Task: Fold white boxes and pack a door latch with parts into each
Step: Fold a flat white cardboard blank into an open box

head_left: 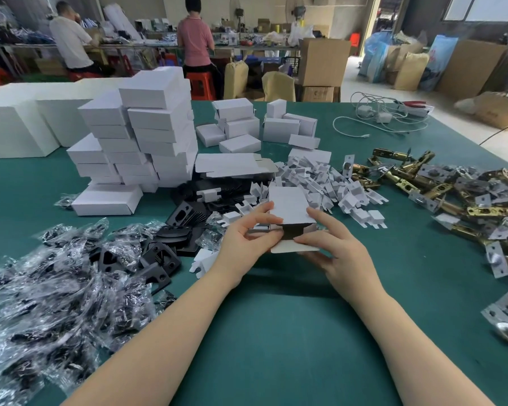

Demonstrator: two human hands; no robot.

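A small white box point(288, 205) is held above the green table point(276, 332), its near end open and dark inside, with flaps spread toward me. My left hand point(244, 244) pinches its left side, the thumb on top. My right hand point(339, 247) grips its right side and lower flap. Brass door latches point(440, 191) lie heaped at the right. Black plates point(185, 218) and clear bags of parts point(56, 291) lie at the left. Small white card inserts point(332, 186) are scattered behind the box.
A stack of closed white boxes point(138, 142) rises at the back left, flat box blanks point(232, 164) beside it. Larger white cartons point(15, 124) stand far left. A white cable point(379, 118) lies at the back right. Two people work at a far bench.
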